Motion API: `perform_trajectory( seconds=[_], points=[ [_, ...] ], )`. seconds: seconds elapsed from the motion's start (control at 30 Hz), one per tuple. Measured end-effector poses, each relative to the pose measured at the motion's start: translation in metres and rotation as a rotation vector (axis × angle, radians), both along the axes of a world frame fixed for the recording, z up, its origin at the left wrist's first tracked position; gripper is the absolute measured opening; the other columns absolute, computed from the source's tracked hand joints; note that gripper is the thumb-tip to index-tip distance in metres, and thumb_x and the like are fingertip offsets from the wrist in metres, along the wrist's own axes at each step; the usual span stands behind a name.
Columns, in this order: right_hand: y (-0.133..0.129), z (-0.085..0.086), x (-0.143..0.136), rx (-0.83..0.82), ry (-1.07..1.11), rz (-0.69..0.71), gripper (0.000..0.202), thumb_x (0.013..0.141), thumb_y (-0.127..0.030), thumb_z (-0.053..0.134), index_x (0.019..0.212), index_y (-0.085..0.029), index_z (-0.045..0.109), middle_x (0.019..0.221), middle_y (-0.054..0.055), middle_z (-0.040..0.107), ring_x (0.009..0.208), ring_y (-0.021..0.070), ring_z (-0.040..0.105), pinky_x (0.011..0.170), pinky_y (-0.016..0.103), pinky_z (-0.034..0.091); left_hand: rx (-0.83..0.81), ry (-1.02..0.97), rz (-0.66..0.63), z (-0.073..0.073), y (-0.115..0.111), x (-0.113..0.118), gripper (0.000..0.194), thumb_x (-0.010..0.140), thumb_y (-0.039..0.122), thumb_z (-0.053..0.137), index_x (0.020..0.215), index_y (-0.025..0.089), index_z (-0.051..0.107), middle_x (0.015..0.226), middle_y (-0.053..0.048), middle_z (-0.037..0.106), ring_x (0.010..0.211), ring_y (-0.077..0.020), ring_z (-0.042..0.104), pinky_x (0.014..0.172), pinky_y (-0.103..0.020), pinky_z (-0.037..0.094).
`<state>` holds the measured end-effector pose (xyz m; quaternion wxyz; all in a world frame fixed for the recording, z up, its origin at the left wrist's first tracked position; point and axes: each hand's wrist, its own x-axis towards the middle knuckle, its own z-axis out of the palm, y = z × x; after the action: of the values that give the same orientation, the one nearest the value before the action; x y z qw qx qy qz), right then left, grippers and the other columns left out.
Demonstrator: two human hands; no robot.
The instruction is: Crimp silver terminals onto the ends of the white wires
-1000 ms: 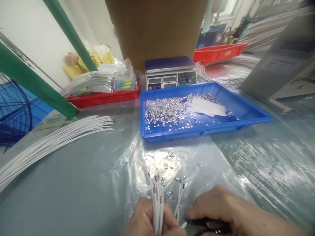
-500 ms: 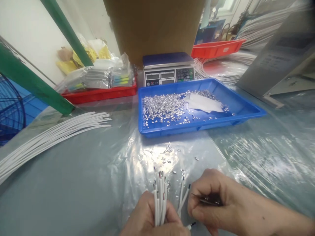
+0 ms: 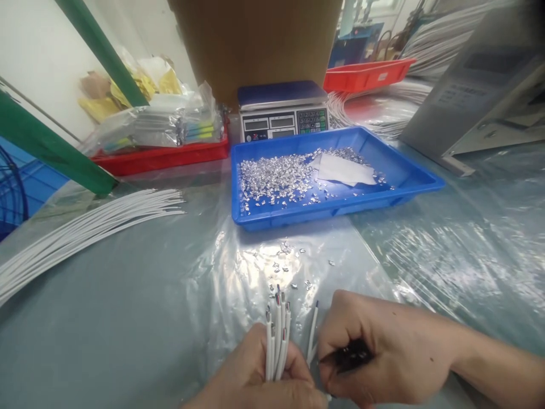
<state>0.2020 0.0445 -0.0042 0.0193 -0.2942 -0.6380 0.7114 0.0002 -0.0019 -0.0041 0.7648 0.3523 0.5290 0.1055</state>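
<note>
Low over wires [image 3: 276,335], both hands [image 3: 366,346] curled.

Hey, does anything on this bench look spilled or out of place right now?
Yes. A scatter of small silver bits lies on the plastic sheet just in front of the blue tray, outside it, while the main pile sits inside the tray.

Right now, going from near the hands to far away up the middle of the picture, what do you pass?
Bundle of white wires in the left hand → loose silver bits → blue tray → weighing scale → cardboard box.
</note>
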Motion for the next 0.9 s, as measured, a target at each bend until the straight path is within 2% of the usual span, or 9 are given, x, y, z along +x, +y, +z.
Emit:
perform_trajectory(
  seconds=[0.13, 0.2, 0.23, 0.37, 0.47, 0.53, 0.67, 0.77, 0.9],
  points=[
    [-0.002, 0.009, -0.002, 0.199, 0.012, 0.045, 0.027, 0.064, 0.001, 0.053, 0.054, -0.02, 0.039, 0.048, -0.011, 0.031, 0.044, 0.0039, 0.029, 0.038, 0.014, 0.023, 0.044, -0.031, 0.021, -0.006, -0.003, 0.001, 0.024, 0.06, 0.031, 0.076, 0.054, 0.018, 0.057, 0.048, 0.008, 0.039, 0.049, -0.0083, 0.031, 0.049, -0.028, 0.015],
    [-0.005, 0.011, -0.003, 0.311, 0.0, 0.049, 0.03, 0.062, 0.002, 0.054, 0.054, -0.02, 0.036, 0.048, -0.011, 0.029, 0.045, 0.0039, 0.025, 0.037, 0.015, 0.019, 0.073, -0.066, 0.023, -0.007, -0.003, 0.001, 0.026, 0.06, 0.036, 0.076, 0.055, 0.018, 0.057, 0.048, 0.007, 0.039, 0.048, -0.0082, 0.031, 0.048, -0.028, 0.015],
    [-0.006, 0.011, -0.003, 0.314, -0.01, 0.036, 0.03, 0.06, 0.002, 0.053, 0.054, -0.02, 0.035, 0.048, -0.011, 0.031, 0.045, 0.0036, 0.025, 0.037, 0.015, 0.018, 0.071, -0.072, 0.022, -0.006, -0.002, 0.002, 0.027, 0.06, 0.037, 0.075, 0.055, 0.019, 0.056, 0.047, 0.007, 0.039, 0.048, -0.0084, 0.031, 0.048, -0.027, 0.015],
    [-0.008, 0.009, -0.006, 0.014, -0.051, -0.041, 0.025, 0.06, 0.005, 0.043, 0.055, -0.02, 0.041, 0.046, -0.012, 0.031, 0.04, 0.0022, 0.034, 0.036, 0.011, 0.02, 0.047, -0.032, -0.05, 0.005, 0.002, 0.001, 0.026, 0.061, 0.031, 0.073, 0.052, 0.02, 0.051, 0.045, 0.007, 0.038, 0.047, -0.0088, 0.031, 0.045, -0.026, 0.017],
    [-0.007, 0.006, -0.008, -0.173, -0.066, -0.067, 0.02, 0.063, 0.0, 0.043, 0.059, -0.019, 0.05, 0.044, -0.01, 0.043, 0.038, 0.0039, 0.043, 0.035, 0.011, 0.028, 0.034, -0.024, -0.077, 0.009, 0.007, -0.002, 0.028, 0.064, 0.034, 0.075, 0.053, 0.02, 0.053, 0.045, 0.008, 0.038, 0.045, -0.0087, 0.033, 0.044, -0.026, 0.019],
    [-0.006, 0.003, -0.01, -0.277, -0.068, -0.108, 0.015, 0.062, -0.006, 0.047, 0.059, -0.018, 0.054, 0.043, -0.009, 0.048, 0.036, 0.0041, 0.042, 0.033, 0.011, 0.031, 0.063, -0.089, -0.084, 0.006, 0.01, -0.004, 0.031, 0.062, 0.039, 0.078, 0.053, 0.02, 0.055, 0.044, 0.007, 0.04, 0.044, -0.009, 0.035, 0.044, -0.025, 0.022],
    [-0.006, -0.003, -0.012, -0.443, -0.088, -0.19, 0.011, 0.059, -0.011, 0.05, 0.057, -0.018, 0.057, 0.036, -0.011, 0.042, 0.033, 0.0041, 0.04, 0.029, 0.008, 0.029, 0.147, -0.192, -0.115, -0.006, 0.012, -0.008, 0.033, 0.06, 0.042, 0.081, 0.052, 0.019, 0.059, 0.045, 0.005, 0.046, 0.045, -0.0093, 0.04, 0.045, -0.025, 0.026],
    [-0.007, -0.007, -0.012, -0.52, -0.089, -0.214, 0.007, 0.058, -0.014, 0.053, 0.056, -0.018, 0.058, 0.035, -0.011, 0.043, 0.03, 0.0034, 0.037, 0.026, 0.008, 0.027, 0.136, -0.189, -0.076, -0.01, 0.011, -0.008, 0.032, 0.058, 0.041, 0.083, 0.052, 0.017, 0.063, 0.05, 0.003, 0.05, 0.047, -0.0092, 0.043, 0.047, -0.025, 0.028],
    [-0.009, -0.008, -0.012, -0.577, -0.07, -0.245, 0.002, 0.055, -0.017, 0.057, 0.056, -0.017, 0.059, 0.036, -0.011, 0.043, 0.027, 0.002, 0.032, 0.025, 0.009, 0.026, 0.092, -0.127, 0.069, -0.009, 0.004, -0.007, 0.031, 0.055, 0.04, 0.087, 0.05, 0.016, 0.068, 0.048, 0.004, 0.048, 0.046, -0.0074, 0.04, 0.047, -0.026, 0.022]
  ],
)
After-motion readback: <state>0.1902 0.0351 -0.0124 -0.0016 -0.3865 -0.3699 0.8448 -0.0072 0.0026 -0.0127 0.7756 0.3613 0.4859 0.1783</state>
